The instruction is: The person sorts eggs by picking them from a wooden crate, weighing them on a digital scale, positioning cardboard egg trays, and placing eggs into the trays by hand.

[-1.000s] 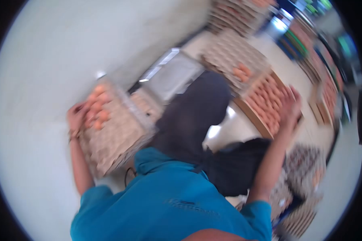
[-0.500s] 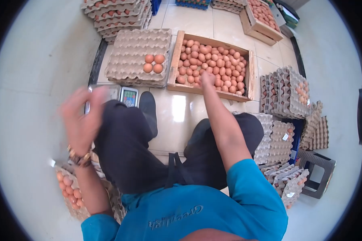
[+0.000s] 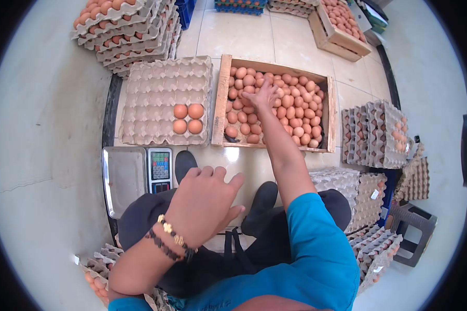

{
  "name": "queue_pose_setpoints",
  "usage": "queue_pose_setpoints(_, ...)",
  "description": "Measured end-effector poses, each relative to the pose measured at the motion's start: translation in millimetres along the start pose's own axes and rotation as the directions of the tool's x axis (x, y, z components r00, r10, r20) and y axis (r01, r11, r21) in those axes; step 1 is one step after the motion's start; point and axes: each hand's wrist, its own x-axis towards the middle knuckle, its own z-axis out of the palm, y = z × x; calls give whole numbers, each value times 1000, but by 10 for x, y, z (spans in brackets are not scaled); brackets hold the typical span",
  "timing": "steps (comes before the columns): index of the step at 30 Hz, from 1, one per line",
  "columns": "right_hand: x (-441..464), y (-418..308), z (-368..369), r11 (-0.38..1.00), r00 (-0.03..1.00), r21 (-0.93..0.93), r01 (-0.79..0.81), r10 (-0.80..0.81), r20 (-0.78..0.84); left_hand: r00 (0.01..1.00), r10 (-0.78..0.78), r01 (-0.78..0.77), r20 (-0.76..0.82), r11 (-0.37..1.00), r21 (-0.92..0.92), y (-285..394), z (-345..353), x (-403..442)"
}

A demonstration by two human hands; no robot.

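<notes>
My right hand (image 3: 265, 96) reaches over the brown eggs (image 3: 294, 111) in a wooden crate (image 3: 222, 103). Its fingers are spread on or just above the eggs, and I see none gripped. My left hand (image 3: 202, 203) hovers over my lap, back up, thumb apart and fingers loosely bent; nothing shows in it. Left of the crate lies a stack of grey egg trays (image 3: 150, 93). Its top tray carries several eggs (image 3: 187, 118) in a square group at the right side.
A digital scale (image 3: 124, 173) with a metal pan lies below the tray stack. Filled tray stacks stand at upper left (image 3: 135, 39) and right (image 3: 376, 135). A second egg crate (image 3: 340, 46) is at the far right. A grey stool (image 3: 412, 228) stands lower right.
My left hand has swung from the left side above the scale to the middle over my lap. My right hand has gone from closed near the crate's front to spread farther in.
</notes>
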Motion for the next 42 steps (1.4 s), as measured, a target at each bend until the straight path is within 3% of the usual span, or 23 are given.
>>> queue_pose_setpoints(4,48,-167,179,991,991,-26,-134,133,-21,1000,-1,1,-2,1000,-27,6,-50,17)
queue_pose_setpoints(7,89,-212,177,990,990,-28,-140,141,29,1000,13,-12,6,999,-37,42,-57,21)
queue_pose_setpoints(12,3,-236,263,991,993,-134,21,-36,-113,996,-10,16,85,997,-78,45,-142,37)
queue_pose_setpoints(21,-32,-147,257,984,978,-112,139,-154,-140,999,18,-16,30,996,-84,49,-124,48)
queue_pose_setpoints(24,-57,-121,269,981,971,-97,169,-183,-154,995,-8,15,98,998,-65,63,-145,56)
queue_pose_setpoints(37,26,3,407,958,941,102,267,-237,-241,997,-4,10,83,998,-68,53,-130,52)
queue_pose_setpoints(40,218,114,421,963,983,200,182,-172,-67,998,4,0,70,998,-65,47,-106,42)
queue_pose_setpoints(42,313,185,412,928,968,275,252,-234,-94,998,4,0,58,998,-56,42,-92,38)
